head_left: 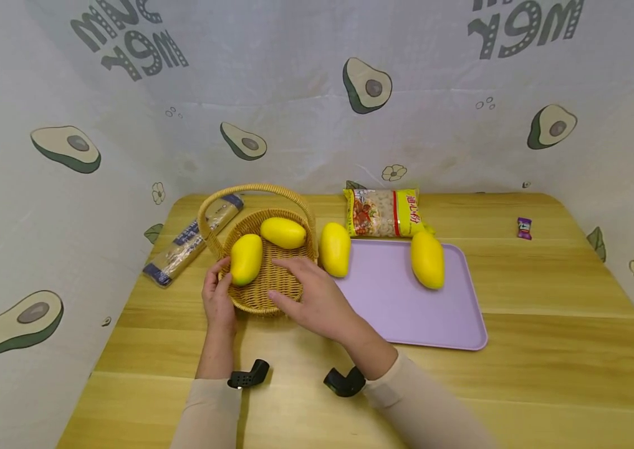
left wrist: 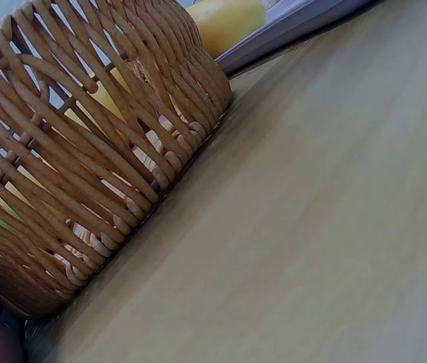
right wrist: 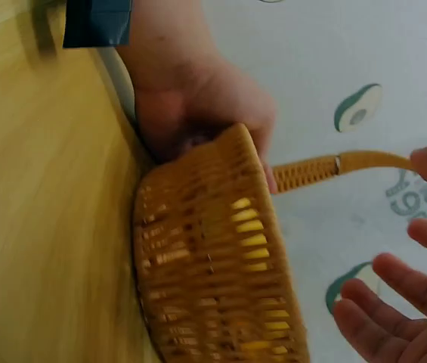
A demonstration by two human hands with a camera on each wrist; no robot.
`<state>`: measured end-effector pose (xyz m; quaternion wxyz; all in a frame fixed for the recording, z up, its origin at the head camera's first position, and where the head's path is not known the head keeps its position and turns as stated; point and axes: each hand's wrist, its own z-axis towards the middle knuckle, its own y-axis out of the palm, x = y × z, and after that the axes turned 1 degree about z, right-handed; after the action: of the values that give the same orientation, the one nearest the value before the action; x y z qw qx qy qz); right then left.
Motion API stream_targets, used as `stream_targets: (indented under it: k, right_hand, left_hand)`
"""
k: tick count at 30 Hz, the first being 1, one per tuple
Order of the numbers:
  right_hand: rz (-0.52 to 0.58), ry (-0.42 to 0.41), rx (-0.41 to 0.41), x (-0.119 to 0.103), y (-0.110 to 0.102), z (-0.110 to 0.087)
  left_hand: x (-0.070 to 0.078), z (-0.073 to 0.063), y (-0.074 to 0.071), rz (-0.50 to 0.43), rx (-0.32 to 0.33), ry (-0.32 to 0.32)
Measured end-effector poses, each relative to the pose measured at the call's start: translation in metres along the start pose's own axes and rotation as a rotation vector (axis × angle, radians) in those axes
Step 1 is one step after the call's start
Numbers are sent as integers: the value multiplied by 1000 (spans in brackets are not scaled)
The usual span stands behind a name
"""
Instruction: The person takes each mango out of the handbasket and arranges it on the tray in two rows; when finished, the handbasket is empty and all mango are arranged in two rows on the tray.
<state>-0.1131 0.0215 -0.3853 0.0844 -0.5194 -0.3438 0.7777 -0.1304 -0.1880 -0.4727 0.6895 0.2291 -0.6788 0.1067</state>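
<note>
Mirrored "mer" stands on the curtain (head_left: 305,100) toward half past ten and half past one. Red characters, seemingly 通心粉, mark the bag's (head_left: 378,213) three o'clock end.

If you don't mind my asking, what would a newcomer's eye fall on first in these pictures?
Probably the four bright yellow mangoes: two inside the wicker basket, one at the left end of the lilac tray, another toward its far right. Next, perhaps, the hands: the left hand holds the basket's left side, the right hand hovers open over its near right.
</note>
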Motion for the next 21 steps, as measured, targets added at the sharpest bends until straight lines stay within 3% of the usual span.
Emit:
stream_targets:
  k: [13,21]
  right_hand:
    - [-15,114,-3,-11,33,58]
    - [11,216,-6,-2,50,84]
  left_hand:
    - [-3,1,-2,-2,-10,-6]
    - [-2,3,-1,-19,-5,-2]
